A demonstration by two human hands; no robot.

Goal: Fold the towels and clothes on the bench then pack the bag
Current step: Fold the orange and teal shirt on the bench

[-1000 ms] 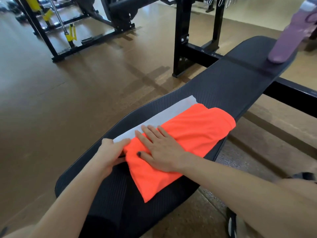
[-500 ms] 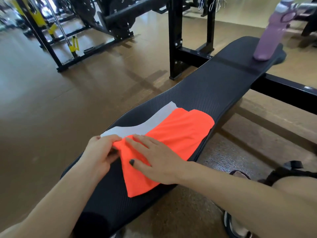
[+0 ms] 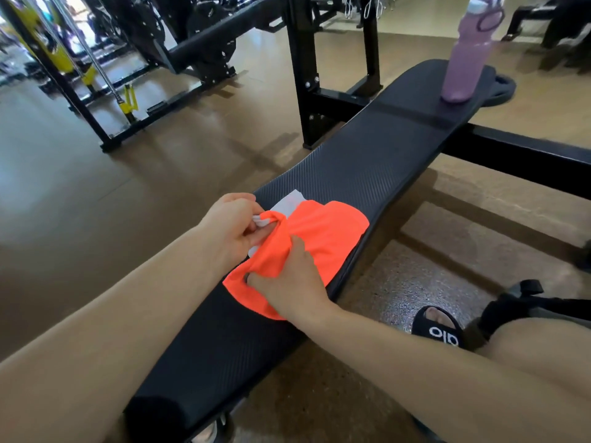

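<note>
both hands, left (image 3: pixel 235 228) and right (image 3: pixel 287 282), clamp the orange garment (image 3: pixel 323 231) on the bench (image 3: pixel 367 161).

The scene is evenly and fairly brightly lit, with the strongest light coming from the blown-out upper left corner and laying a soft sheen across the glossy brown floor (image 3: pixel 96 199). The rack uprights (image 3: pixel 300 71) throw faint, diffuse shadows over that floor, and the black bench (image 3: pixel 367 174) stays dark, though its ribbed texture reads clearly. Wide-angle distortion bends straight bars near the edges, the far machines at top left are smeared and soft, and the forearms at the bottom loom oversized.
</note>
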